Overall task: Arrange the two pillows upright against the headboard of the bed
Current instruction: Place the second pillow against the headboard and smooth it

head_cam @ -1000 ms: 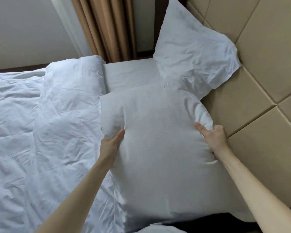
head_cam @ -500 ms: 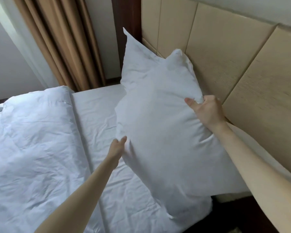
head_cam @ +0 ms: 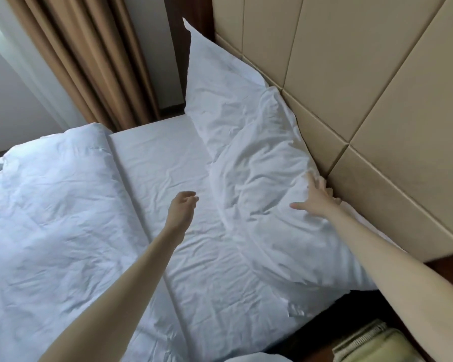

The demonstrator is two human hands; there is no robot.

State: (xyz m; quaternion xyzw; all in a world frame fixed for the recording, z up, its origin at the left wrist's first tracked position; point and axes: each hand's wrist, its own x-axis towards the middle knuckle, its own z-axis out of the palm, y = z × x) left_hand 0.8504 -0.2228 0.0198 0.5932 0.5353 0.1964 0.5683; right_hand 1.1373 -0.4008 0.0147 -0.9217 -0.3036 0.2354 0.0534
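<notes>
The near pillow [head_cam: 259, 194] leans against the padded headboard [head_cam: 377, 100], overlapping the far pillow [head_cam: 220, 82] propped behind it. The right hand [head_cam: 317, 199] presses its upper edge, fingers spread flat, holding nothing; the left hand [head_cam: 182, 207] hovers loosely curled and empty over the sheet [head_cam: 168, 158]. Released carelessly, the soft pillow may slump forward

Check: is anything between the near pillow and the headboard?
Nothing visible. The near pillow leans on the headboard, with only the right hand at its top edge there. The left hand hangs apart.
</notes>
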